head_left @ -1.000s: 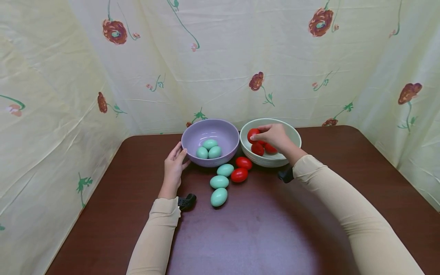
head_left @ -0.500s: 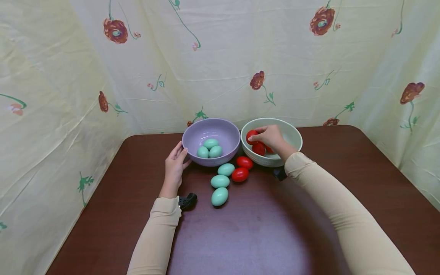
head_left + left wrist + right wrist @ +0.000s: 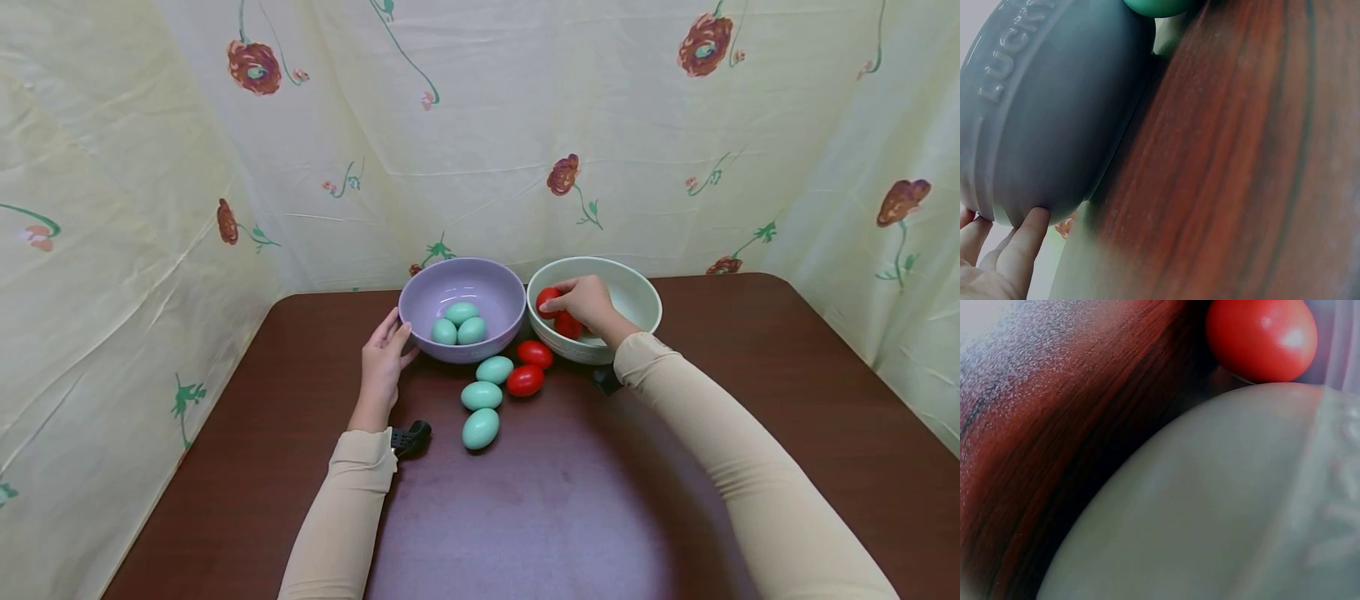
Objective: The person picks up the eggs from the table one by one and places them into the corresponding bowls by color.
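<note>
My left hand holds the left side of a purple bowl, fingers at the rim and side. In the left wrist view, fingertips meet the outer wall of this bowl, which has raised letters. Three mint-green eggs lie inside it. My right hand reaches into a pale green bowl and pinches a red egg near its left wall. Below that egg, other red ones lie partly hidden by the hand. The right wrist view shows only the bowl's outside, not the hand.
In front of the bowls, three mint-green eggs lie in a rough line on the brown table. Two red eggs lie beside them. A flowered cloth hangs behind the table's back edge. The bowls stand side by side.
My right hand has moved slightly left and lower in the pale green bowl with the red egg. The left hand keeps its place on the purple bowl.
</note>
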Available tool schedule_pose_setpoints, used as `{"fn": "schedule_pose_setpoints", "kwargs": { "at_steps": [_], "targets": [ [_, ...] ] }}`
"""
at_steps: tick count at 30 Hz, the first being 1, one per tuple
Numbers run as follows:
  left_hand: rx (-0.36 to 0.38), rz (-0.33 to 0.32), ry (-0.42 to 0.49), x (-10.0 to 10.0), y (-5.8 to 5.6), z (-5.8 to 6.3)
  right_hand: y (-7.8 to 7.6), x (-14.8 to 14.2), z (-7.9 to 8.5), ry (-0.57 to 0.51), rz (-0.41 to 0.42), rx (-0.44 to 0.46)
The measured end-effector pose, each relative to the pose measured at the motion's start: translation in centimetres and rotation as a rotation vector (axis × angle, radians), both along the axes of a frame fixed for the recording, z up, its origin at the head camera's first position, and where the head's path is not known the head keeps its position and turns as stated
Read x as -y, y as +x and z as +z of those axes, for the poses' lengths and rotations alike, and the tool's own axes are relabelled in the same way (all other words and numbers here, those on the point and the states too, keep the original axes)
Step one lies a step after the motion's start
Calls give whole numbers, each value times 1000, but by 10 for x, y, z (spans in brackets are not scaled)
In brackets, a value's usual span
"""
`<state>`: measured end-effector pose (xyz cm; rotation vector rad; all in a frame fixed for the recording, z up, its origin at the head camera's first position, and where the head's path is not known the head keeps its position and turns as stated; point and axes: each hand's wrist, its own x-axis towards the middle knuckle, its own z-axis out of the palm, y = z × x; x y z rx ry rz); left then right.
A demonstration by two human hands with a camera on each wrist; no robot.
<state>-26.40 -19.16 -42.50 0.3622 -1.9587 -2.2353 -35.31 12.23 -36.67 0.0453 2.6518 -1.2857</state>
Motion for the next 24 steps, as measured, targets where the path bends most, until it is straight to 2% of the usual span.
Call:
{"fn": "schedule_pose_setpoints", "kwargs": {
  "at_steps": [10,15,19,24],
  "targets": [
    [3,-5,3,0,0,0,-3,0,-4,31,33,-42],
    [9,-1,-3,0,0,0,-1,-4,-2,2,29,-50],
    [11,-6,4,0,0,0,8,-6,5,-85,5,-38],
    [1,-2,10,0,0,0,29,-5,15,-186,24,-22]
  ]
}}
